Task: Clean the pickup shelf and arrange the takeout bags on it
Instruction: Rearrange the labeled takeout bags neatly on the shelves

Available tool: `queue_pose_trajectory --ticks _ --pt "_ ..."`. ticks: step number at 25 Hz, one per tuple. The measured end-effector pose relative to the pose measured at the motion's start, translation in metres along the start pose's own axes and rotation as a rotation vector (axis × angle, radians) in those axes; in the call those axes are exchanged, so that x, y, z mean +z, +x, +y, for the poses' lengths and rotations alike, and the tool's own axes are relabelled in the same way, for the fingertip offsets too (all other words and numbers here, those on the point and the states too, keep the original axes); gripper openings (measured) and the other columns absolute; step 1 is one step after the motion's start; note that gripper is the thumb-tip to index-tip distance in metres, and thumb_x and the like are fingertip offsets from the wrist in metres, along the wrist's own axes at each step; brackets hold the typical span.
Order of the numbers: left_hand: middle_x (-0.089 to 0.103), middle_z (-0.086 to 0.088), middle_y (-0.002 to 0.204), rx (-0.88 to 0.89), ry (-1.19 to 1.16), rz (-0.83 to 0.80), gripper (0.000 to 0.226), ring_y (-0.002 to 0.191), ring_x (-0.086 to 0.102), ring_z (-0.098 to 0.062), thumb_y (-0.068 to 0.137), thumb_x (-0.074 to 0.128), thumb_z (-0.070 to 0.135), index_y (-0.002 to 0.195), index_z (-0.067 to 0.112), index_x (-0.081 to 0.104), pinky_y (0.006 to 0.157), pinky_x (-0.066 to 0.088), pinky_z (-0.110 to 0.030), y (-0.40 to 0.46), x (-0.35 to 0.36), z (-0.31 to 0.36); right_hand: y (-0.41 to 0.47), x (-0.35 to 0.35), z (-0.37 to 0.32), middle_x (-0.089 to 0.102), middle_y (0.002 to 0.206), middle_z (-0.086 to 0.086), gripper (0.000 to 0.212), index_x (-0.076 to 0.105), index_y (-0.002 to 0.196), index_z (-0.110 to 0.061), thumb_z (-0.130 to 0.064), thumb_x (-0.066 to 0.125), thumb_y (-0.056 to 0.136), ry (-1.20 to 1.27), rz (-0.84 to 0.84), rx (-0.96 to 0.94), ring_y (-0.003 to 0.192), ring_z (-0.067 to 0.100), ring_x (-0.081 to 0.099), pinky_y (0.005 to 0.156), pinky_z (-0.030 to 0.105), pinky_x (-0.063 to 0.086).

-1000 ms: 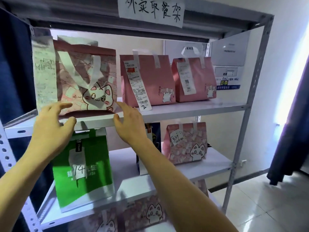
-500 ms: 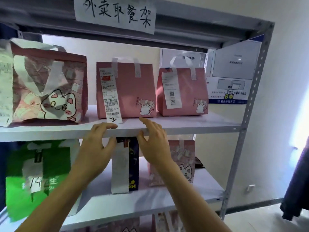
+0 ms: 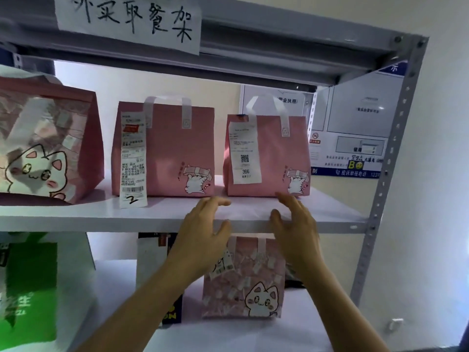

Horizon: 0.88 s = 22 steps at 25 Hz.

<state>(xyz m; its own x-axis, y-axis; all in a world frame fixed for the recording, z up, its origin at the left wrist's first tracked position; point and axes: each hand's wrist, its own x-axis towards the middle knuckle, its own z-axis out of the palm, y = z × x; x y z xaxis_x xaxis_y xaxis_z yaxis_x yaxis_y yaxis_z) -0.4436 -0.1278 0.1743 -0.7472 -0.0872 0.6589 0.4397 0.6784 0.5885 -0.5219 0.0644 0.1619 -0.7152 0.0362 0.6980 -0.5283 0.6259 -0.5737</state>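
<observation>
Three pink takeout bags stand on the white upper shelf board (image 3: 76,214): a large cat-print bag (image 3: 48,141) at the left, a bag with a long receipt marked 2 (image 3: 175,151) in the middle, and a bag with a receipt marked 366 (image 3: 276,156) at the right. Both my hands reach up to the board's front edge below the right bag. My left hand (image 3: 203,232) and my right hand (image 3: 297,222) have relaxed, spread fingers and hold nothing. They sit just in front of the right bag without touching it.
The lower shelf (image 3: 114,288) holds a green bag (image 3: 28,293), a dark bag with a white receipt (image 3: 157,273) and a small pink cat-print bag (image 3: 253,283). A handwritten paper sign (image 3: 129,21) hangs from the top beam. The grey upright post (image 3: 388,179) and wall notices (image 3: 355,128) are at the right.
Both hands have moved rightward along the upper shelf edge, from the large cat-print bag past the middle bag to below the right bag. The view has shifted right with them.
</observation>
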Motion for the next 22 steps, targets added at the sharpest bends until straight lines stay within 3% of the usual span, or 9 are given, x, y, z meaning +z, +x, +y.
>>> queue_pose_trajectory --ticks 2,6,9,12,14,17,20,22 --pt "0.049 0.014 0.137 0.027 0.005 0.006 0.034 0.124 0.046 -0.009 0.098 0.052 0.027 0.132 0.034 0.049 0.1 0.039 -0.03 0.022 0.012 0.001 0.023 -0.004 0.013 0.06 0.136 -0.006 0.043 0.051 0.14 -0.03 -0.026 0.059 0.097 0.014 0.009 0.039 0.121 0.014 0.053 0.097 0.033 0.044" --pt "0.047 0.006 0.144 -0.028 0.005 0.008 0.043 0.116 0.044 -0.004 0.101 0.049 0.023 0.143 0.029 0.039 0.093 0.034 -0.022 0.072 0.029 0.004 0.077 -0.01 0.036 0.054 0.139 0.001 0.051 0.046 0.145 -0.025 -0.025 0.061 0.097 0.034 0.028 0.119 0.126 0.021 0.053 0.099 0.035 0.04" --pt "0.043 -0.002 0.147 -0.025 0.125 -0.001 0.053 0.123 0.047 -0.015 0.101 0.046 0.02 0.15 0.022 0.025 0.096 0.034 -0.023 0.1 0.042 0.006 0.114 -0.009 0.056 0.05 0.138 0.006 0.056 0.04 0.148 -0.022 -0.027 0.06 0.095 0.068 0.032 0.244 0.127 0.028 0.052 0.101 0.042 0.041" --pt "0.04 -0.012 0.146 -0.073 0.153 -0.046 0.053 0.122 0.052 -0.027 0.099 0.047 0.014 0.147 0.011 0.025 0.104 0.046 -0.039 0.129 0.054 0.01 0.14 -0.005 0.072 0.05 0.146 0.008 0.058 0.037 0.15 -0.019 -0.032 0.055 0.096 0.117 0.024 0.361 0.13 0.031 0.051 0.106 0.046 0.041" --pt "0.042 -0.016 0.142 -0.155 0.171 -0.067 0.055 0.119 0.053 -0.032 0.097 0.05 0.011 0.145 0.007 0.023 0.1 0.048 -0.047 0.144 0.059 0.012 0.148 -0.003 0.074 0.059 0.138 0.007 0.049 0.047 0.142 -0.018 -0.027 0.055 0.095 0.212 -0.017 0.417 0.118 0.028 0.06 0.103 0.046 0.048" --pt "0.048 -0.017 0.137 -0.202 0.11 -0.006 0.063 0.117 0.054 -0.031 0.095 0.054 0.01 0.148 0.011 0.021 0.099 0.05 -0.045 0.152 0.061 0.01 0.15 -0.003 0.076 0.068 0.12 0.007 0.031 0.058 0.125 -0.015 -0.022 0.058 0.095 0.296 -0.016 0.441 0.101 0.025 0.067 0.095 0.046 0.055" --pt "0.049 -0.013 0.133 -0.237 0.043 0.112 0.061 0.116 0.055 -0.027 0.093 0.059 0.012 0.146 0.011 0.028 0.098 0.052 -0.043 0.149 0.062 0.014 0.144 -0.017 0.076 0.068 0.109 0.007 0.019 0.056 0.114 -0.021 -0.025 0.058 0.096 0.382 0.025 0.41 0.097 0.026 0.068 0.091 0.053 0.057" --pt "0.048 -0.011 0.128 -0.244 0.056 0.182 0.05 0.112 0.056 -0.027 0.095 0.058 0.018 0.14 0.009 0.038 0.095 0.054 -0.039 0.142 0.065 0.021 0.134 -0.03 0.076 0.065 0.112 0.005 0.02 0.052 0.118 -0.025 -0.03 0.054 0.099 0.411 0.033 0.376 0.096 0.024 0.068 0.088 0.052 0.058"
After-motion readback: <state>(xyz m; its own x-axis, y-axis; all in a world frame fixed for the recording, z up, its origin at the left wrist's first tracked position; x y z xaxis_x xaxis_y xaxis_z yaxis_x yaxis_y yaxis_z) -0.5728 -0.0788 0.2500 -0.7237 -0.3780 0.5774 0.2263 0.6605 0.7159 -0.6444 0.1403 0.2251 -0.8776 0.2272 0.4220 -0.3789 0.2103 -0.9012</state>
